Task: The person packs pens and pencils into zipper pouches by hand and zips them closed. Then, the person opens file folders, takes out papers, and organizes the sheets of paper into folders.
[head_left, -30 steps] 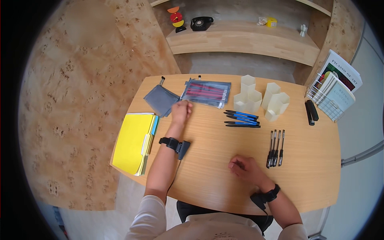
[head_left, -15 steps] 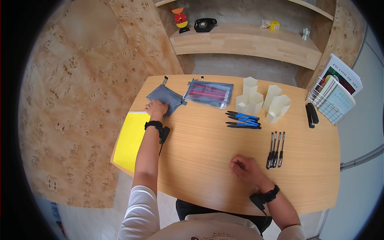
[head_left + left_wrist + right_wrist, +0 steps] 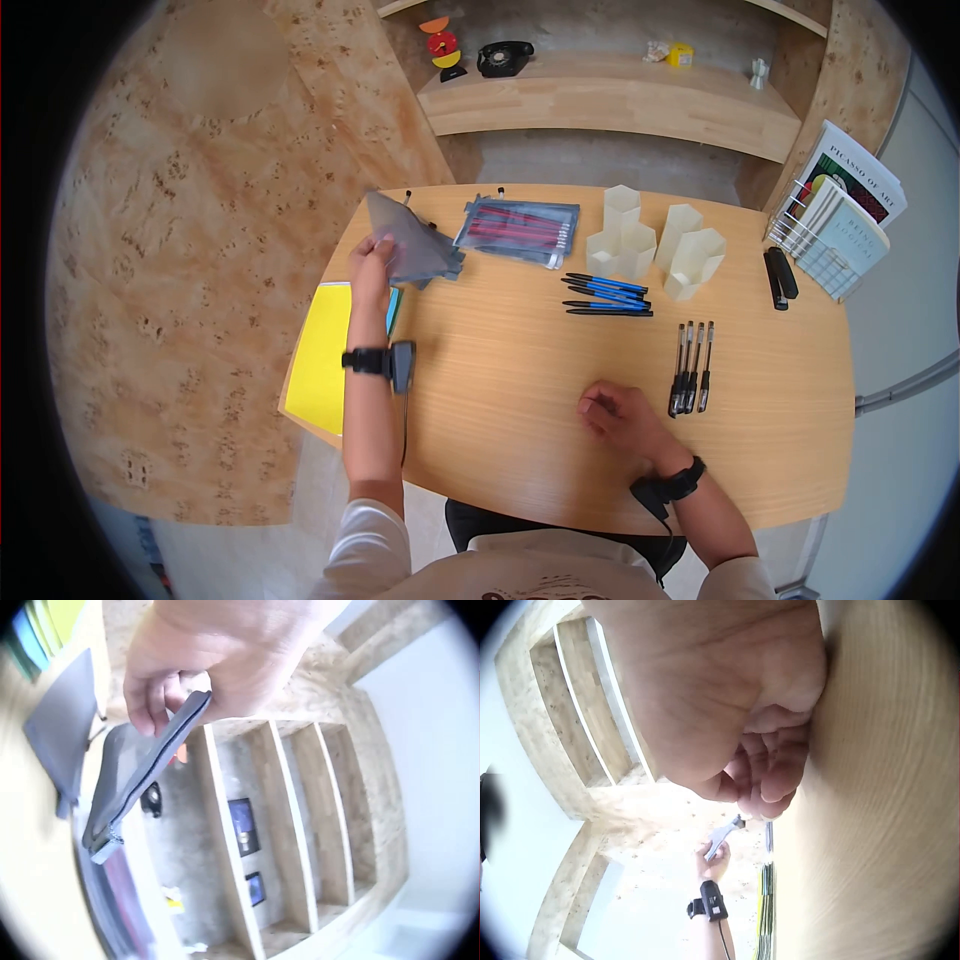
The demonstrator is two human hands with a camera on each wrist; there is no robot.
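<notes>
Near the far left corner of the worktop (image 3: 500,400), the left hand (image 3: 371,268) pinches a grey pouch (image 3: 404,235), freshly raised apart from a second pouch (image 3: 66,724); the loosely curled right hand (image 3: 622,417) holds nothing.

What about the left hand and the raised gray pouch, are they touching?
Touching. The left wrist view shows the left hand pinching one end of the raised gray pouch, with no gap between them.
</notes>
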